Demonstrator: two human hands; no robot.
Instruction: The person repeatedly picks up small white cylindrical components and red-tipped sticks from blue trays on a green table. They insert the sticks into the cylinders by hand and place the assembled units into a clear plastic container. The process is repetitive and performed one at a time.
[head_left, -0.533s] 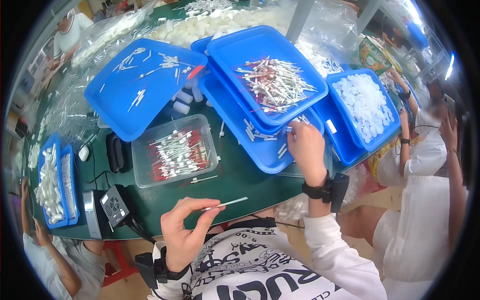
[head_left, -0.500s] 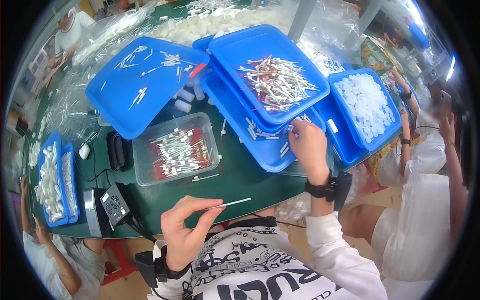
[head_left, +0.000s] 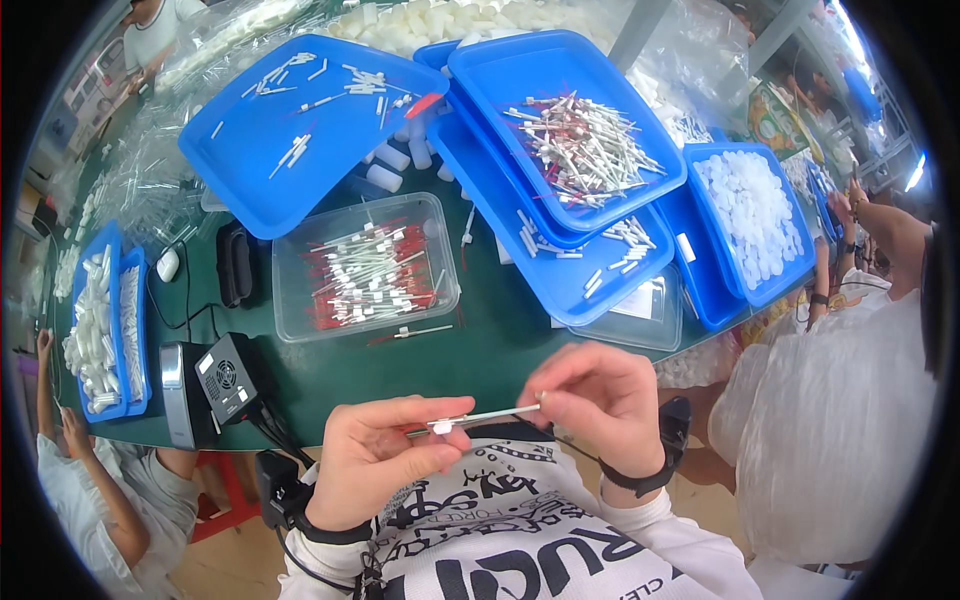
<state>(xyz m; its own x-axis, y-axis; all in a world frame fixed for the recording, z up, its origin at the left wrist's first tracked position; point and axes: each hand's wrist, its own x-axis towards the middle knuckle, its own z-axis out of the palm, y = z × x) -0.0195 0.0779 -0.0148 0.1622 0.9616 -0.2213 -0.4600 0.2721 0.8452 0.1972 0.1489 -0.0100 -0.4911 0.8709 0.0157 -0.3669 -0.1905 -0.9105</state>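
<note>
A thin white stick (head_left: 500, 413) spans the gap between my hands in front of my shirt. My left hand (head_left: 385, 455) pinches one end between thumb and fingers, with a small white block (head_left: 441, 427) at the fingertips. At the other end, my right hand (head_left: 600, 405) closes thumb and forefinger around the stick's tip. Whether a separate small piece is in that pinch is hidden. Beyond my hands, a clear plastic box (head_left: 285, 290) holds white sticks with red strands. A blue tray (head_left: 570, 290) with short white tubes lies beyond my right hand.
Another blue tray (head_left: 230, 150) with scattered pieces tilts at the back left. A stacked blue tray (head_left: 490, 80) bears a heap of white sticks. White caps fill a blue tray (head_left: 740, 285) at right. A black device (head_left: 228, 380) with cables sits left. Co-workers sit at both sides.
My right hand has come back from the blue tray of short tubes to the stick's tip. My left hand still holds the stick, now with the white block showing.
</note>
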